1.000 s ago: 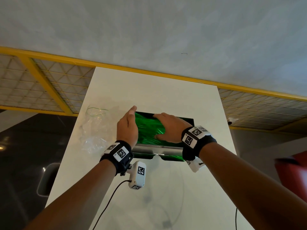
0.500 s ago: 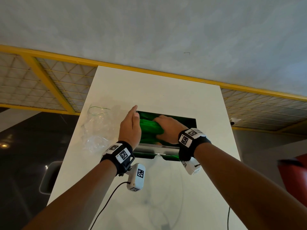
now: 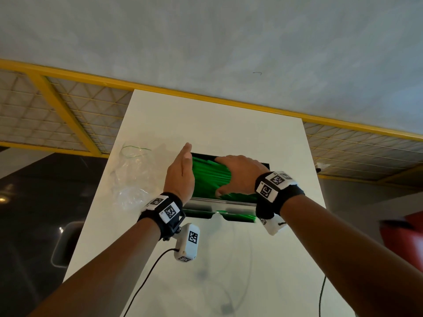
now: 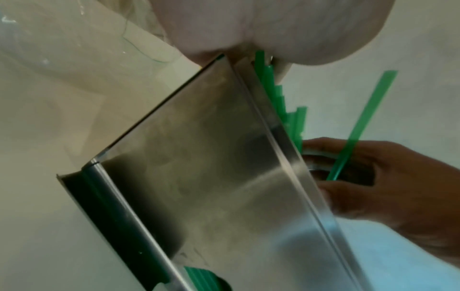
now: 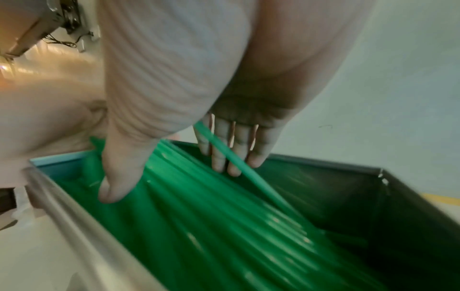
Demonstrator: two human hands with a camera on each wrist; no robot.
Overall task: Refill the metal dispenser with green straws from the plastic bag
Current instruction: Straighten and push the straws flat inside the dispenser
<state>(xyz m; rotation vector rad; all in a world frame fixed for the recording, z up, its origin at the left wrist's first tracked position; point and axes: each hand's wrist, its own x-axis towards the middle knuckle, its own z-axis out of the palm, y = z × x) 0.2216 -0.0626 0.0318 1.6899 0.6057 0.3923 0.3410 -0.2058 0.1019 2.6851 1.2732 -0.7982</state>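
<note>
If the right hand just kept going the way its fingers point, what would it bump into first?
The right hand points down and leftward into the metal dispenser, so it would likely meet the green straws piled inside first; one loose straw already lies across its fingers. Beyond them stands the flat left hand.

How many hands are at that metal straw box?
2. The left hand stands edge-up at the left end of the metal dispenser; the right hand rests spread on the green straws inside.

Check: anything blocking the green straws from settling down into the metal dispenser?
No lid or object covers the metal dispenser. The green straws are already inside; the right hand lies on them, the left hand flat against their left ends. One straw sticks up.
</note>
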